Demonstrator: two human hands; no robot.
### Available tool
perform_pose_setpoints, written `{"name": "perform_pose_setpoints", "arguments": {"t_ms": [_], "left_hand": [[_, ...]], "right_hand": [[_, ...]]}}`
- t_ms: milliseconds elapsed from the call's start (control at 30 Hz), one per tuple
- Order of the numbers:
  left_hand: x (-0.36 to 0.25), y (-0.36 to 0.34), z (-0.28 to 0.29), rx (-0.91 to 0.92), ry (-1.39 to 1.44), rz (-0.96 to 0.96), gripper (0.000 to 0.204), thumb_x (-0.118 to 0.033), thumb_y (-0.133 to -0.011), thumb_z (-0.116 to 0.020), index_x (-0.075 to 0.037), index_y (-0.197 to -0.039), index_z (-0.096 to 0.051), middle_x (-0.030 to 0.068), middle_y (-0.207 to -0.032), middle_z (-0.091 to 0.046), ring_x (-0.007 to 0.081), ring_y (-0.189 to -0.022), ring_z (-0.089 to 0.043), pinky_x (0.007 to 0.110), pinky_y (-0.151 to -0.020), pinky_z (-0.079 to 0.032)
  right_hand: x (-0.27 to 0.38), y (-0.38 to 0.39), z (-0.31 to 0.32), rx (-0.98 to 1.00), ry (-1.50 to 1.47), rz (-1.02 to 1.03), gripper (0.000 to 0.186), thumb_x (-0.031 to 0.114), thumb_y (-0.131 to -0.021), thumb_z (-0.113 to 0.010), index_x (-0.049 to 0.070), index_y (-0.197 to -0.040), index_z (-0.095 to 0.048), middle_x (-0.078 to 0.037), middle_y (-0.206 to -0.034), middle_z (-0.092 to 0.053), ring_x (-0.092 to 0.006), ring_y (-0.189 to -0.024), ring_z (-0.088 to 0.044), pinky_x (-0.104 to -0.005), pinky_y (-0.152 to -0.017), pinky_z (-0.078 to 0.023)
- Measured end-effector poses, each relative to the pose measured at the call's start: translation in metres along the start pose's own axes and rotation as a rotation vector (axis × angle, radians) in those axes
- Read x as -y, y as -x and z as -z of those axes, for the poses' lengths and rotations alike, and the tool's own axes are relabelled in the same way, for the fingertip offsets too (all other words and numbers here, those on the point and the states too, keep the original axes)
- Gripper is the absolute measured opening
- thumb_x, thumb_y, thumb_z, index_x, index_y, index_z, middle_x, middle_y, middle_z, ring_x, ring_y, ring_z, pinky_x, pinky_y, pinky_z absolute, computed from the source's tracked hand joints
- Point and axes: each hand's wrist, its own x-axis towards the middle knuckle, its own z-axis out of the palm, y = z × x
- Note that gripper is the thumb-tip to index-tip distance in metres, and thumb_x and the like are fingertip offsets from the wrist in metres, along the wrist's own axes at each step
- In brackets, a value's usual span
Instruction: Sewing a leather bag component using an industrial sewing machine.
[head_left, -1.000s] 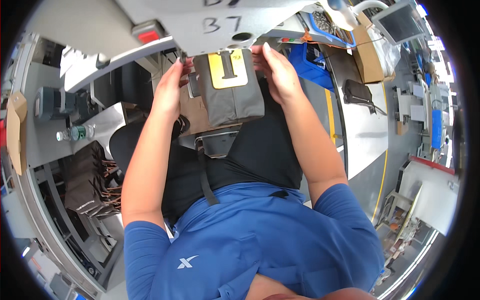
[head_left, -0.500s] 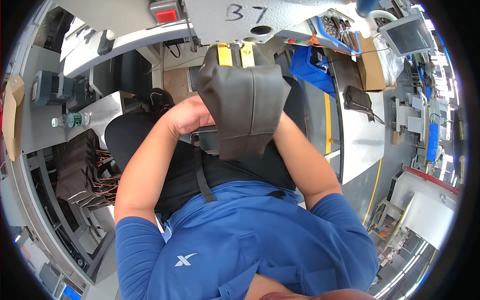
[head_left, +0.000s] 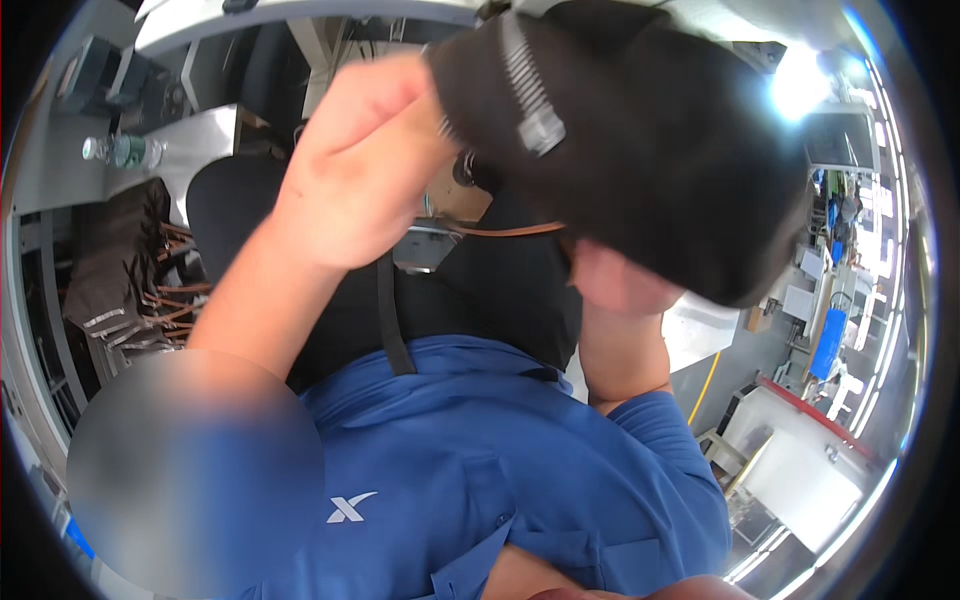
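A black fabric bag (head_left: 660, 150) with a short run of silver zipper teeth (head_left: 530, 85) is held up close before me, blurred by motion. My left hand (head_left: 355, 165) is closed on its left edge, fingers curled in. Beneath the bag's lower right side, my right hand (head_left: 620, 280) bears it up, with its fingers mostly hidden by the fabric. A thin brown strip (head_left: 510, 232) runs below the bag toward my right hand.
On the left, a pile of dark bags (head_left: 115, 260) with brown cords lies beside a metal ledge. A plastic bottle (head_left: 125, 151) lies further back. A white-topped bench (head_left: 705, 310) stands to the right, and a pale machine edge (head_left: 300, 12) crosses the far side.
The bag has come away from the machine, up toward me and to the right, and its zipper now shows. Both hands have risen with it. My view has shifted.
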Motion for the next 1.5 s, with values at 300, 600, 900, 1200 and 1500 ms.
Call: {"name": "perform_pose_setpoints", "arguments": {"t_ms": [300,600,900,1200,1500], "left_hand": [[0.014,-0.037,0.032,0.261,-1.032,-0.654,0.043,-0.015,-0.079,-0.075,-0.002,-0.119,-0.066,0.0181,-0.126,-0.064,0.0346,-0.115,-0.062,0.041,-0.098,-0.049],[0.024,-0.04,0.026,0.164,-1.535,-1.222,0.028,-0.018,-0.07,-0.073,-0.018,-0.098,-0.076,0.0051,-0.118,-0.066,0.0261,-0.115,-0.06,0.047,-0.106,-0.041],[0.027,-0.037,0.019,0.005,-1.856,-1.181,0.02,-0.023,-0.07,-0.068,-0.029,-0.088,-0.076,0.003,-0.126,-0.061,0.0235,-0.12,-0.053,0.048,-0.111,-0.031],[0.012,-0.024,-0.009,0.004,-2.192,-0.985,0.029,-0.024,-0.073,-0.071,-0.021,-0.101,-0.077,0.0065,-0.131,-0.06,0.0256,-0.122,-0.051,0.045,-0.108,-0.03],[0.011,-0.028,-0.017,0.02,-2.126,-0.985,0.011,-0.023,-0.084,-0.077,-0.018,-0.094,-0.074,-0.004,-0.098,-0.065,0.0146,-0.094,-0.06,0.031,-0.09,-0.04]], "right_hand": [[-0.007,-0.017,-0.043,0.666,1.433,0.384,0.075,0.028,-0.079,-0.083,-0.001,-0.14,-0.05,-0.017,-0.136,-0.059,-0.0311,-0.125,-0.059,-0.0391,-0.1,-0.052],[-0.004,-0.034,-0.049,0.438,2.256,0.899,0.025,0.008,-0.079,-0.079,-0.001,-0.102,-0.073,-0.011,-0.094,-0.073,-0.023,-0.081,-0.071,-0.0311,-0.081,-0.055],[0.017,-0.035,-0.038,0.431,2.664,0.727,0.029,0.017,-0.087,-0.067,0.006,-0.114,-0.071,-0.02,-0.112,-0.069,-0.0362,-0.104,-0.065,-0.0461,-0.094,-0.048],[0.021,-0.044,-0.03,0.399,2.384,0.765,0.025,0.018,-0.085,-0.07,0.005,-0.106,-0.072,-0.017,-0.109,-0.068,-0.0377,-0.1,-0.064,-0.048,-0.09,-0.048],[0.019,-0.042,-0.02,0.304,2.373,0.899,0.034,0.031,-0.084,-0.066,0.007,-0.108,-0.07,-0.016,-0.115,-0.066,-0.0361,-0.117,-0.054,-0.0478,-0.104,-0.039]]}}
